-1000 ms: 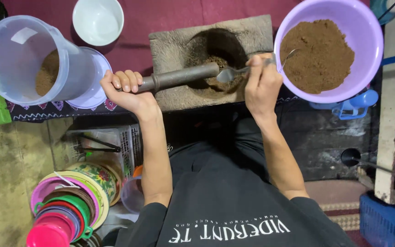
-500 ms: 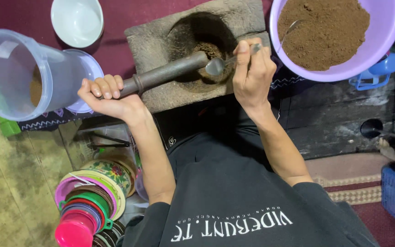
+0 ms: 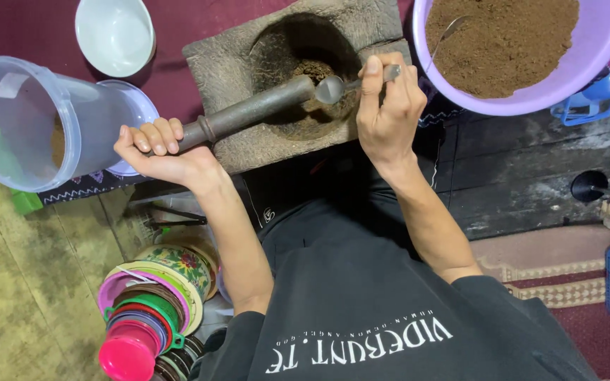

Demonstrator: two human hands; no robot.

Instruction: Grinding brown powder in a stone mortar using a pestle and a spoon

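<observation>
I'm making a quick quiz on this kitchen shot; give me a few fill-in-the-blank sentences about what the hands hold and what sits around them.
1. The left hand grips the dark ____, whose far end rests in the stone mortar.
2. The right hand holds a metal ____ over the mortar's hollow.
3. The brown powder fills a ____ plastic basin.
4. The clear plastic jug lies on its ____.

Missing words: pestle; spoon; purple; side

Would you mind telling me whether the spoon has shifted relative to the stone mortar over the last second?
Barely. The spoon bowl stays beside the pestle tip over the mortar hollow; the whole scene slides with the head camera, so it only seems to move.
</observation>
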